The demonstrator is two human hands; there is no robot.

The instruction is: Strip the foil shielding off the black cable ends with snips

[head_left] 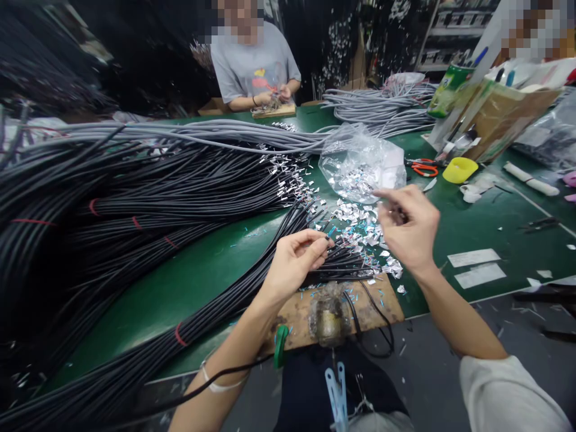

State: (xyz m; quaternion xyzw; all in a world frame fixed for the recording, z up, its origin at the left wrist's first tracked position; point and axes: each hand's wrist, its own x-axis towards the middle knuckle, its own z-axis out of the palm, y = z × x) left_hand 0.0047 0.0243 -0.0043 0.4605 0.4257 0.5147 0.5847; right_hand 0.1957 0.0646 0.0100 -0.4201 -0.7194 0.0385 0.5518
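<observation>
My left hand pinches the end of a black cable between thumb and fingers. Blue wire tips stick out just past the fingertips. To the right, my right hand hovers over scraps with its fingers curled in. Something dark shows among those fingers, too blurred to name. Below my left hand lies a bundle of black cables, with cut ends reaching towards my right hand. A small worn device sits on a wooden board at the table's near edge.
Foil and wire scraps cover the green table beside a clear plastic bag. Orange-handled scissors, a yellow tape roll and white labels lie right. Grey cables run behind. A person works opposite.
</observation>
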